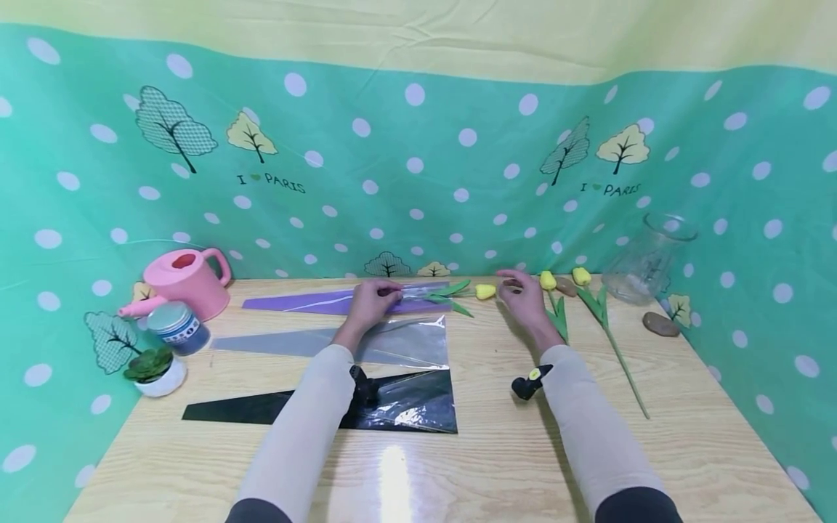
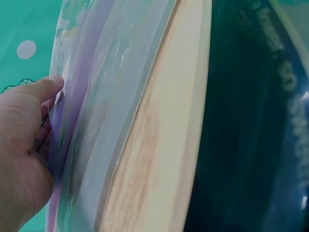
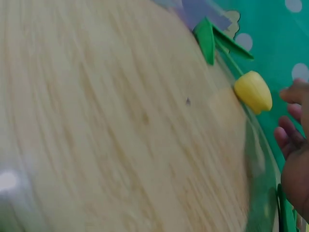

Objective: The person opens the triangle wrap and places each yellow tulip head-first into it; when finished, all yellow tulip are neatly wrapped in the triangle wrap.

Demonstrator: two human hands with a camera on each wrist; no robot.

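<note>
Wrapping step under way: left hand (image 1: 370,301) pinches clear cellophane over purple paper sheet (image 1: 294,303) at table's far edge, yellow artificial tulip (image 1: 485,291) lying with stem inside. Right hand (image 1: 523,294) beside bloom, fingers loosely curled, empty. Next move likely: steady bloom, roll wrap evenly.

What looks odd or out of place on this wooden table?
The clear glass vase at the far right corner leans tilted against the green backdrop instead of standing upright. Two brown stones lie loose on the table beside it. Nothing looks spilled or broken.
</note>
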